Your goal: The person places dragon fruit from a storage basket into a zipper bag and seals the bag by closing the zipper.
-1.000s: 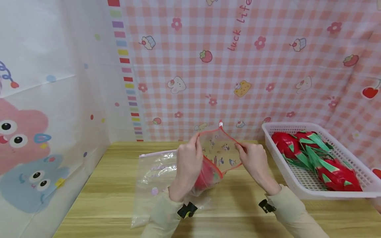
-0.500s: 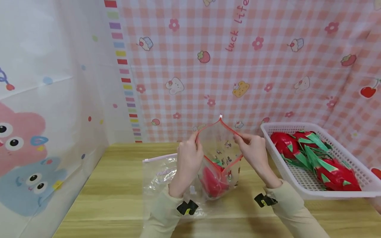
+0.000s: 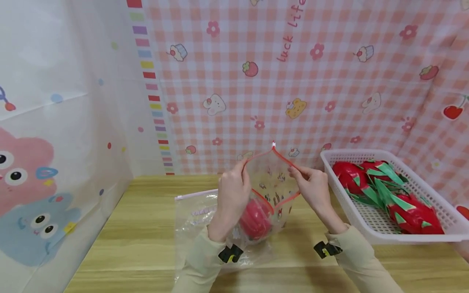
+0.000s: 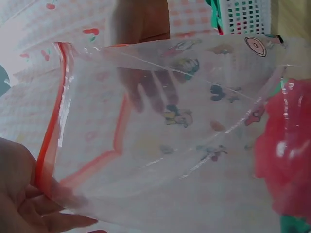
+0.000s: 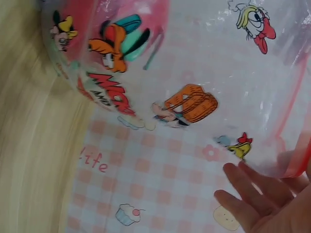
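In the head view a clear zip bag (image 3: 272, 175) with a red zipper rim and cartoon prints is held with its mouth spread. My left hand (image 3: 234, 197) pinches the rim's left side. The right side is pinched by my right hand (image 3: 314, 189). Inside, low in the bag, lies a red dragon fruit (image 3: 255, 219), also seen through the film as a red shape (image 4: 286, 150) with green bits in the left wrist view. A second clear bag (image 3: 198, 224) with a lilac zipper lies flat on the table, partly hidden under my left forearm.
A white perforated basket (image 3: 360, 226) stands at the right with several red dragon fruits (image 3: 414, 213) with green leaves. Patterned cloths hang behind the wooden table (image 3: 121, 244) and along both sides. Black wrist devices (image 3: 231, 253) sit at my cuffs.
Both hands have kept their grip on the rim. The bag's mouth has widened, its zipper slider rising slightly. The fruit inside swung right, then back left.
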`<state>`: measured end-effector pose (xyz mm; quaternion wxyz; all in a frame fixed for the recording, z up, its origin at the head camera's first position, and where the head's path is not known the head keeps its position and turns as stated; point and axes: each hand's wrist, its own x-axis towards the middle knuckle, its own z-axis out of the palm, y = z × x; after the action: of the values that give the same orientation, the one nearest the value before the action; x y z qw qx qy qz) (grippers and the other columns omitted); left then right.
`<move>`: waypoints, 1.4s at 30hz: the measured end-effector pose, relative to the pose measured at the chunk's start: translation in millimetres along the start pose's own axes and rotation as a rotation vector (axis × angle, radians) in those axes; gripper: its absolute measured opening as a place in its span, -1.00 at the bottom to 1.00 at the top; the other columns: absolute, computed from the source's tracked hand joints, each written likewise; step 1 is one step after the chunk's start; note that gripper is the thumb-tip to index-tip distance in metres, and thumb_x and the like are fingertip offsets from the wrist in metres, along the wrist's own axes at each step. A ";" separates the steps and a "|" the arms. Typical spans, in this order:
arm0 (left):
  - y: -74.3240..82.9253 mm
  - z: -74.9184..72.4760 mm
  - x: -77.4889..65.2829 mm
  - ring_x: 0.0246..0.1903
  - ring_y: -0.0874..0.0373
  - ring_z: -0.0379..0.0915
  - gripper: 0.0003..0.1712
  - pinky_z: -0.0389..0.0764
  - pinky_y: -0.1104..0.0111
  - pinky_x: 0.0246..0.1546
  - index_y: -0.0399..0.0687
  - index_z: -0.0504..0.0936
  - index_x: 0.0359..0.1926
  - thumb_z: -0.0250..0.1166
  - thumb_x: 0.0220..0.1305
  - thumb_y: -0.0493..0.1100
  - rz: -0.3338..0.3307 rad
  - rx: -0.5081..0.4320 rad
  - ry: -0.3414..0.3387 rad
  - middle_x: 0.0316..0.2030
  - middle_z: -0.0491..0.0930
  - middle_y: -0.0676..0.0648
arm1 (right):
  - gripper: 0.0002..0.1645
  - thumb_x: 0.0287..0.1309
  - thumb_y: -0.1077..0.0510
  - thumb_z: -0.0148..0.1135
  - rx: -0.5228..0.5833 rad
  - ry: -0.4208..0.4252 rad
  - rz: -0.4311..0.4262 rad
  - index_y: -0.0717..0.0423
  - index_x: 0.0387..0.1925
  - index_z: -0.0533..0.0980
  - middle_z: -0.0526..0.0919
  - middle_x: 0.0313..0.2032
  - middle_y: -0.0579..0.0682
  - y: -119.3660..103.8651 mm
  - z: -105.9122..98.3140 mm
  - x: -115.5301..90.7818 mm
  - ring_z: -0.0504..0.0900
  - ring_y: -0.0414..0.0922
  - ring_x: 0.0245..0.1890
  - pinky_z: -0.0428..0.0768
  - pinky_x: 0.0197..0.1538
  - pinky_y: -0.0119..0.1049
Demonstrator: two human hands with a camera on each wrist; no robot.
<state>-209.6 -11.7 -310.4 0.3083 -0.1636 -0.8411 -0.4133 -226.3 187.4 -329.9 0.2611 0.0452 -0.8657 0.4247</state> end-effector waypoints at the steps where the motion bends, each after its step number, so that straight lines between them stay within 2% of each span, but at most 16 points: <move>1: -1.3 1.4 -0.7 -0.86 0.30 0.14 -0.65 0.16 0.62 -0.85 -0.35 0.54 0.09 0.01 0.36 -0.35 0.017 0.003 -0.015 -0.31 0.69 -0.32 | -0.68 0.25 0.06 0.19 0.008 0.004 -0.003 0.19 -0.11 0.66 0.75 -0.30 0.20 2.4 0.8 -1.1 0.43 -0.40 -0.62 0.22 -0.70 -0.45; 4: -3.1 4.5 -3.2 -0.64 0.10 0.55 -0.63 0.19 0.63 -0.86 -0.32 0.50 0.15 0.00 0.37 -0.35 0.070 0.001 -0.037 0.06 0.56 -0.34 | -0.67 0.25 0.08 0.19 0.046 0.006 -0.021 0.16 -0.03 0.63 0.75 -0.26 0.19 6.8 1.9 -4.0 0.41 -0.43 -0.61 0.22 -0.72 -0.45; 6: -3.6 6.0 -4.6 -0.60 0.03 0.58 -0.61 0.18 0.63 -0.87 -0.32 0.48 0.17 -0.01 0.38 -0.33 0.089 -0.016 -0.049 0.12 0.51 -0.33 | -0.66 0.26 0.08 0.18 0.072 0.006 -0.034 0.13 0.00 0.62 0.75 -0.24 0.18 7.9 2.2 -4.9 0.44 -0.45 -0.58 0.21 -0.72 -0.45; 9: -3.0 7.4 -6.7 -0.71 0.17 0.48 -0.59 0.17 0.63 -0.89 -0.31 0.44 0.21 0.00 0.38 -0.30 0.102 -0.034 -0.069 0.12 0.53 -0.32 | -0.65 0.26 0.08 0.18 0.110 -0.009 -0.032 0.10 0.03 0.60 0.74 -0.21 0.17 8.7 2.2 -5.1 0.53 -0.55 -0.47 0.24 -0.68 -0.45; 11: -3.0 8.6 -7.4 -0.86 0.30 0.10 -0.57 0.16 0.64 -0.89 -0.31 0.42 0.22 0.01 0.36 -0.32 0.109 -0.043 -0.080 0.12 0.53 -0.31 | -0.64 0.26 0.08 0.17 0.127 -0.024 -0.023 0.09 0.05 0.59 0.74 -0.19 0.17 8.8 1.5 -4.8 0.58 -0.56 -0.35 0.28 -0.63 -0.47; 13: -3.1 9.4 -7.8 -0.85 0.40 0.01 -0.56 0.15 0.65 -0.88 -0.30 0.42 0.23 0.02 0.34 -0.34 0.118 -0.042 -0.075 0.11 0.54 -0.30 | -0.63 0.27 0.07 0.16 0.140 -0.045 -0.010 0.10 0.06 0.58 0.73 -0.15 0.16 8.3 0.5 -4.8 0.65 -0.45 -0.25 0.33 -0.56 -0.51; 14: -3.4 9.9 -7.8 -0.85 0.42 -0.01 -0.56 0.15 0.65 -0.88 -0.30 0.42 0.23 0.02 0.34 -0.35 0.120 -0.048 -0.071 0.15 0.51 -0.29 | -0.62 0.28 0.07 0.15 0.143 -0.057 -0.007 0.11 0.07 0.57 0.72 -0.13 0.16 7.9 -0.6 -5.0 0.68 -0.36 -0.20 0.35 -0.53 -0.52; 18: -4.2 10.8 -8.0 -0.83 0.42 -0.01 -0.57 0.15 0.64 -0.87 -0.30 0.44 0.21 0.01 0.34 -0.36 0.122 -0.069 -0.067 -0.14 0.67 -0.30 | -0.58 0.30 0.04 0.12 0.137 -0.115 0.002 0.15 0.11 0.53 0.71 -0.09 0.17 7.8 -6.2 -6.4 0.68 0.01 -0.07 0.42 -0.44 -0.56; 21: -5.3 11.5 -8.1 -0.83 0.41 0.00 -0.58 0.15 0.62 -0.88 -0.31 0.45 0.20 0.01 0.34 -0.36 0.124 -0.084 -0.075 -0.27 0.68 -0.27 | -0.54 0.32 0.02 0.10 0.109 -0.160 -0.009 0.16 0.16 0.50 0.69 -0.07 0.19 9.1 -12.6 -5.3 0.67 0.09 -0.06 0.44 -0.43 -0.54; 26: -6.2 12.1 -8.0 -0.84 0.42 -0.01 -0.58 0.14 0.61 -0.90 -0.29 0.46 0.20 0.00 0.35 -0.33 0.123 -0.088 -0.085 0.03 0.61 -0.27 | -0.46 0.34 -0.10 0.04 -0.040 -0.205 -0.043 0.09 0.21 0.46 0.65 0.01 0.19 12.2 -32.6 6.8 0.66 0.12 -0.02 0.60 -0.23 -0.31; 28: -6.3 12.0 -8.1 -0.84 0.42 -0.02 -0.58 0.14 0.61 -0.90 -0.30 0.46 0.19 0.00 0.35 -0.32 0.124 -0.093 -0.083 0.03 0.62 -0.27 | -0.44 0.34 -0.14 0.01 -0.117 -0.214 -0.053 0.07 0.22 0.46 0.63 0.04 0.20 15.1 -45.2 14.1 0.65 0.15 -0.02 0.64 -0.15 -0.12; 32: -7.0 12.5 -8.7 -0.85 0.43 -0.04 -0.60 0.11 0.60 -0.91 -0.32 0.48 0.17 0.01 0.36 -0.32 0.137 -0.110 -0.074 -0.24 0.69 -0.27 | -0.41 0.35 -0.16 -0.03 -0.251 -0.249 -0.045 0.08 0.25 0.42 0.59 0.08 0.25 29.5 -74.9 30.2 0.61 0.22 0.00 0.57 -0.05 0.10; 34: -7.1 12.5 -9.0 -0.85 0.44 -0.04 -0.60 0.11 0.60 -0.91 -0.32 0.48 0.17 0.01 0.36 -0.31 0.136 -0.116 -0.076 -0.41 0.65 -0.23 | -0.36 0.35 -0.19 -0.05 -0.316 -0.287 -0.011 0.12 0.27 0.39 0.56 0.09 0.30 40.9 -88.8 39.1 0.57 0.25 0.04 0.54 -0.02 0.15; 36: -7.1 12.2 -9.5 -0.85 0.44 -0.03 -0.60 0.12 0.61 -0.92 -0.32 0.47 0.18 0.00 0.37 -0.30 0.132 -0.122 -0.083 -0.47 0.61 -0.21 | -0.28 0.34 -0.24 -0.07 -0.385 -0.341 0.043 0.18 0.29 0.34 0.51 0.12 0.36 54.7 -102.1 47.2 0.51 0.30 0.09 0.50 0.02 0.20; 40: -6.9 11.7 -10.0 -0.85 0.44 -0.03 -0.60 0.13 0.60 -0.91 -0.31 0.47 0.18 -0.01 0.38 -0.30 0.131 -0.122 -0.093 -0.12 0.67 -0.28 | -0.15 0.31 -0.29 -0.08 -0.532 -0.451 0.132 0.30 0.31 0.26 0.40 0.15 0.49 84.4 -127.9 59.3 0.40 0.40 0.12 0.46 0.02 0.26; 42: -6.9 11.8 -10.0 -0.85 0.44 -0.03 -0.60 0.13 0.61 -0.91 -0.29 0.47 0.19 -0.01 0.38 -0.30 0.137 -0.118 -0.093 0.03 0.62 -0.26 | -0.14 0.31 -0.26 -0.06 -0.582 -0.489 0.142 0.37 0.31 0.22 0.36 0.16 0.54 100.2 -141.8 61.8 0.47 0.41 0.00 0.51 -0.07 0.20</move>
<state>-210.1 -6.7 -326.6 0.2861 -0.2576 -0.8155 -0.4321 -250.8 367.5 -299.6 0.0187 0.0092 -0.9877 0.1548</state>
